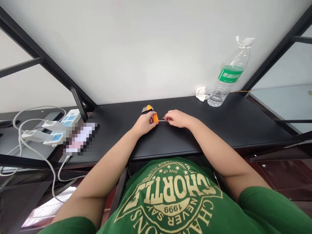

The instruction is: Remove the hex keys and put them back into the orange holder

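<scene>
My left hand is closed on an orange hex key holder, pinched between thumb and fingers. A thin metal hex key runs sideways from the holder to my right hand, whose fingers are closed on its other end. A second short metal end sticks out just above it at the right fingertips; whether it belongs to the same key I cannot tell. Just behind my left hand, a second orange piece lies on the black desk with several metal hex keys fanned to its left.
A large clear bottle with a green label stands at the back right, beside a crumpled white tissue. On the left lie a blurred-out phone on a white cable and a power strip with plugged-in chargers. Black frame bars flank the desk.
</scene>
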A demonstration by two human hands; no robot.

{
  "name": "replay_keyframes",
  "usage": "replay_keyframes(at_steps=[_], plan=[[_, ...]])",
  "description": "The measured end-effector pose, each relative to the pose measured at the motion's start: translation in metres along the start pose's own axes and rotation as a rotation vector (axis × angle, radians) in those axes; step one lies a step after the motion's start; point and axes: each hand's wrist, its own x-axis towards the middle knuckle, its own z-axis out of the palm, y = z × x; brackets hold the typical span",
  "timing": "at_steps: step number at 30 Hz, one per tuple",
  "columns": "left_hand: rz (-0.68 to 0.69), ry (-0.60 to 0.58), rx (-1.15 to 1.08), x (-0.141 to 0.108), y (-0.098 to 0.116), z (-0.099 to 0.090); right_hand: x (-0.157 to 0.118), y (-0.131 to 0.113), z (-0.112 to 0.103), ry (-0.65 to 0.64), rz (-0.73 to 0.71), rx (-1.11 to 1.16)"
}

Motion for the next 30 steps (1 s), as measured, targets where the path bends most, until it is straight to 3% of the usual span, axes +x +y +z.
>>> replay_keyframes(at_steps=[7,13,22,26,30], plan=[[0.021,0.031,-0.049,0.0,-0.005,0.001,-0.002,0.002,-0.003,0.006,-0.001,-0.009],[0.041,-0.014,-0.061,-0.001,-0.002,0.003,0.0,-0.004,0.0,0.03,-0.048,0.0],[0.131,-0.064,-0.121,-0.005,0.019,0.003,0.008,-0.02,0.017,0.148,-0.109,0.339],[0.089,-0.009,-0.166,-0.003,0.014,0.006,0.007,-0.015,0.014,0.202,-0.067,0.258],[0.058,0.063,-0.118,-0.002,0.006,0.008,0.003,-0.001,0.004,0.203,0.08,0.019]])
